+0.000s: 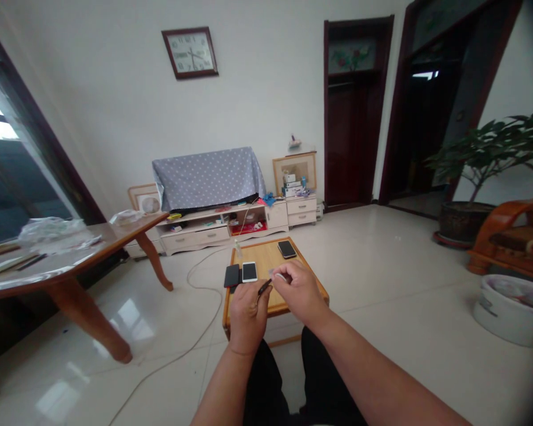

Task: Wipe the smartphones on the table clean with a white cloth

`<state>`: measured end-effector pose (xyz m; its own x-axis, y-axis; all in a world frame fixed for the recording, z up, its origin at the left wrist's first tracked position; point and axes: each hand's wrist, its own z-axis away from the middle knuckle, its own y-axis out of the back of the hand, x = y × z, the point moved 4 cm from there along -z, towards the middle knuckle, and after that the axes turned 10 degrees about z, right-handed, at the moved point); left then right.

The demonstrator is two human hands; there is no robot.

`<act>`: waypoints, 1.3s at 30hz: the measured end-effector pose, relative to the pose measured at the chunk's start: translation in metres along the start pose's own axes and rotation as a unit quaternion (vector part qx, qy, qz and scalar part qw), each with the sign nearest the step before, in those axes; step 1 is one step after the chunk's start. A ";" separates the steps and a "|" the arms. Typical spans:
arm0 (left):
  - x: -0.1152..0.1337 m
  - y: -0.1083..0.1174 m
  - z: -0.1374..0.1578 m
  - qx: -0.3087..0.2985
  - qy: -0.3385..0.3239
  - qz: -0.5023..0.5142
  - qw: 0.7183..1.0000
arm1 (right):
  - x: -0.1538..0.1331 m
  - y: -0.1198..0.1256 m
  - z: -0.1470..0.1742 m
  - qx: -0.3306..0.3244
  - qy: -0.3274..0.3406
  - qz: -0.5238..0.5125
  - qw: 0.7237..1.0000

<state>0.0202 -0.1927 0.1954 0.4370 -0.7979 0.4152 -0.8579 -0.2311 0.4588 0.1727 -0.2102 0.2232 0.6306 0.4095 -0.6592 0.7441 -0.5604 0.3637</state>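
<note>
Your left hand (247, 309) pinches a small, slim, dark object (263, 287) between thumb and fingers, its tip angled toward your right hand (298, 291), whose fingertips close on a thin, pale strip (281, 276). Holding both pieces close together, over the low, yellow-topped wooden table (270, 252), likely steadies them for fine work. Beyond, a white-framed phone (249, 271) lies beside a flat, black, rectangular case (232, 275), and a black phone (286, 249) sits farther right, probably set aside to leave your hands room.
</note>
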 end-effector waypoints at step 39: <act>-0.010 0.014 0.005 -0.030 0.097 0.074 0.992 | 0.009 -0.020 0.004 -0.079 -0.099 -0.202 0.971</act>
<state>0.0029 -0.1907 0.1935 0.3558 -0.6966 0.6230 -0.9015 -0.0803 0.4252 0.1631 -0.1980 0.2073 0.2374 0.4178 -0.8770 0.9562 -0.2598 0.1351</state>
